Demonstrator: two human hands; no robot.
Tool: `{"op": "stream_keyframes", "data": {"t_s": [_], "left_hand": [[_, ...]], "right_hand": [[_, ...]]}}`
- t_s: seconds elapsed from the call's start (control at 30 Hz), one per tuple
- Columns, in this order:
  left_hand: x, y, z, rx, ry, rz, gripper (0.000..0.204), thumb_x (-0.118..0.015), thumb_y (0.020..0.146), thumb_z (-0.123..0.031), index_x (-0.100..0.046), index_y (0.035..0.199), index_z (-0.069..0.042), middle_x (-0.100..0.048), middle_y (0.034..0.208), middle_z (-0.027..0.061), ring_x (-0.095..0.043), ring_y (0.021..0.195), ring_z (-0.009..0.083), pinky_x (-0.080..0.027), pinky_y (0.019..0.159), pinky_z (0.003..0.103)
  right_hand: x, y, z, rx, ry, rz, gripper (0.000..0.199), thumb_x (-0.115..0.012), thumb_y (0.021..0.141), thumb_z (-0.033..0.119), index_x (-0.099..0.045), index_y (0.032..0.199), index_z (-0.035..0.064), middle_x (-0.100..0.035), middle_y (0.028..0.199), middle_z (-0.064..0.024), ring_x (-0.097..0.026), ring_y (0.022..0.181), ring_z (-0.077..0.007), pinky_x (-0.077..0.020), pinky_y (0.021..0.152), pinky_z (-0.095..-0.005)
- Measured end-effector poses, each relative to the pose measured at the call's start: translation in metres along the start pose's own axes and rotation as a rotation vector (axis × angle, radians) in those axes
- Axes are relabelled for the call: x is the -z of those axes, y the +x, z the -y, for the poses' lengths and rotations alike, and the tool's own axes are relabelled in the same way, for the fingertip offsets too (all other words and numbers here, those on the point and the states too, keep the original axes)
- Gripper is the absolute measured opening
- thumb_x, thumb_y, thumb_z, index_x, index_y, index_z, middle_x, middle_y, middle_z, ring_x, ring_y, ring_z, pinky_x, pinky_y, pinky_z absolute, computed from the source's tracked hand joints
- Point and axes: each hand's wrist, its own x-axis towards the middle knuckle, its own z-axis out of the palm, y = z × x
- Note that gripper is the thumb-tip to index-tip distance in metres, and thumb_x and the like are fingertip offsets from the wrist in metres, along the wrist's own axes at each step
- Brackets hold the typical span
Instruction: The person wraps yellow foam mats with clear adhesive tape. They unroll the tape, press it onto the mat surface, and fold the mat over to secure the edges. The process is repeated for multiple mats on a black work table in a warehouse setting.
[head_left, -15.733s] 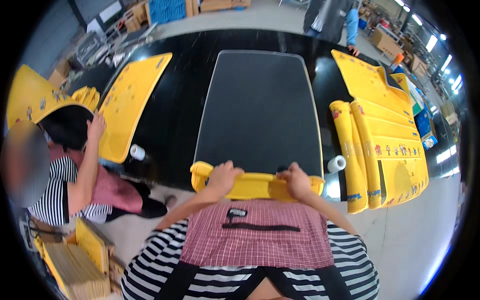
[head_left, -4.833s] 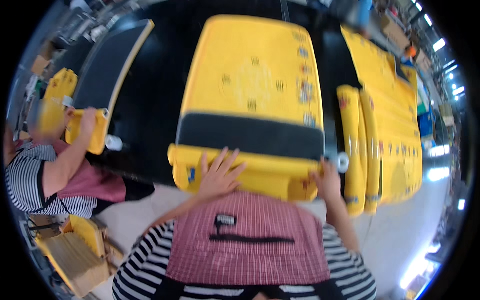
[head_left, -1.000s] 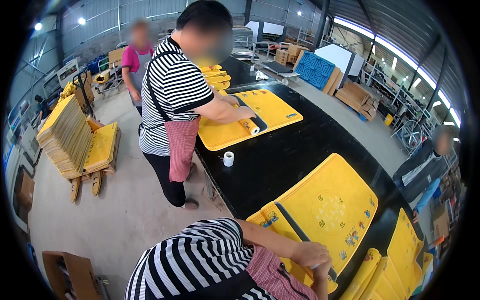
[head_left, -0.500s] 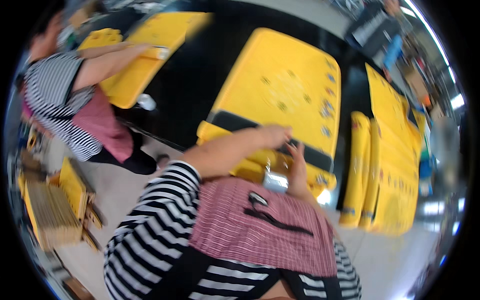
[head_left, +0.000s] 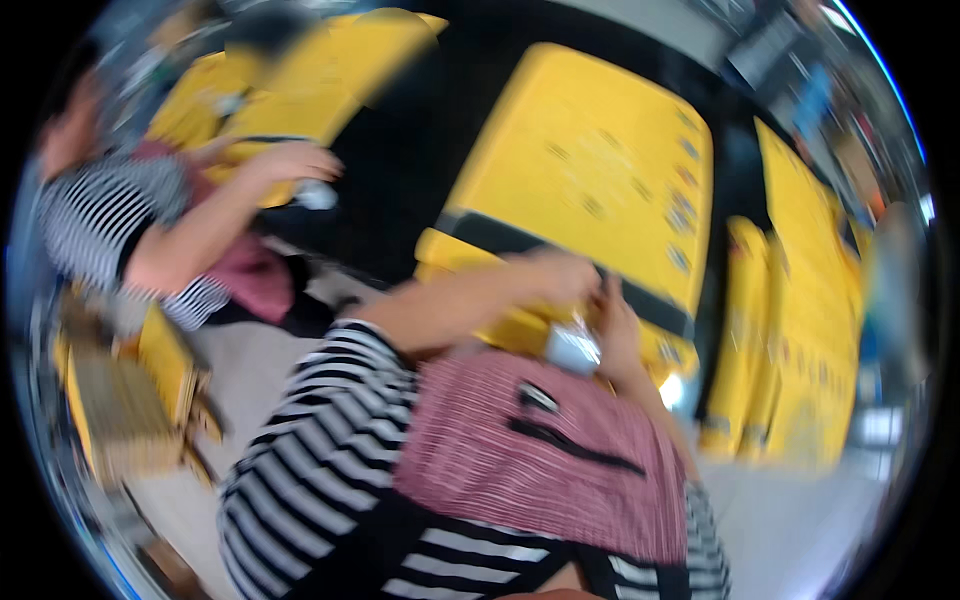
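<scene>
Motion blur is smearing the whole view. The left hand (head_left: 562,278) and right hand (head_left: 615,325) are meeting over a small pale object (head_left: 573,348), which is too blurred to identify; the fingers are merging, so the grip is impossible to read. The markings on the yellow panel (head_left: 600,170) are showing only as smudges. The striped torso is hiding the panel's near edge. The co-worker's hand (head_left: 295,160) is covering part of a white blur (head_left: 318,196). Yellow stacks (head_left: 800,330) at right are dissolving into streaks.

A flat panel (head_left: 590,180) lies on the table (head_left: 420,170), stacked panels (head_left: 800,330) right.
</scene>
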Motion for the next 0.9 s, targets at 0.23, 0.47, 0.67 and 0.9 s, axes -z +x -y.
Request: {"op": "stream_keyframes", "data": {"t_s": [0.23, 0.47, 0.67, 0.9], "left_hand": [[-0.054, 0.053, 0.001, -0.048, -0.162, -0.111, 0.026, -0.062, 0.089, -0.024, -0.076, 0.102, -0.006, -0.074, 0.102, 0.02, -0.07, 0.098, 0.0385, -0.054, 0.084, 0.049], [-0.053, 0.046, 0.007, -0.05, -0.36, -0.069, 0.025, -0.062, 0.09, -0.013, -0.071, 0.113, -0.006, -0.071, 0.116, 0.0189, -0.066, 0.111, 0.0339, -0.05, 0.093, 0.046], [-0.055, 0.048, 0.009, -0.054, -0.4, -0.049, 0.026, -0.061, 0.09, -0.012, -0.067, 0.115, -0.008, -0.069, 0.117, 0.017, -0.063, 0.114, 0.034, -0.049, 0.095, 0.046], [-0.055, 0.046, 0.017, -0.041, -0.336, -0.185, 0.03, -0.065, 0.091, -0.018, -0.067, 0.12, -0.01, -0.072, 0.115, 0.0169, -0.069, 0.107, 0.0346, -0.053, 0.091, 0.043]], "right_hand": [[-0.005, -0.026, -0.046, -0.089, -0.088, -0.121, 0.114, -0.084, 0.074, 0.029, -0.017, 0.161, -0.0023, -0.067, 0.125, -0.0189, -0.061, 0.117, -0.0376, -0.043, 0.101, -0.0467], [-0.013, -0.026, -0.065, 0.043, 0.029, -0.152, 0.104, -0.079, 0.08, 0.027, -0.021, 0.161, -0.0003, -0.069, 0.121, -0.0205, -0.065, 0.112, -0.0354, -0.0466, 0.099, -0.0437], [-0.011, -0.035, -0.048, -0.023, 0.043, -0.206, 0.109, -0.085, 0.074, 0.03, -0.024, 0.159, -0.0017, -0.067, 0.122, -0.0199, -0.064, 0.112, -0.0343, -0.0473, 0.099, -0.0447], [-0.003, -0.013, -0.048, -0.083, 0.195, -0.108, 0.1, -0.083, 0.079, 0.025, -0.026, 0.158, -0.0008, -0.068, 0.122, -0.0188, -0.068, 0.111, -0.0313, -0.0526, 0.098, -0.0391]]}}
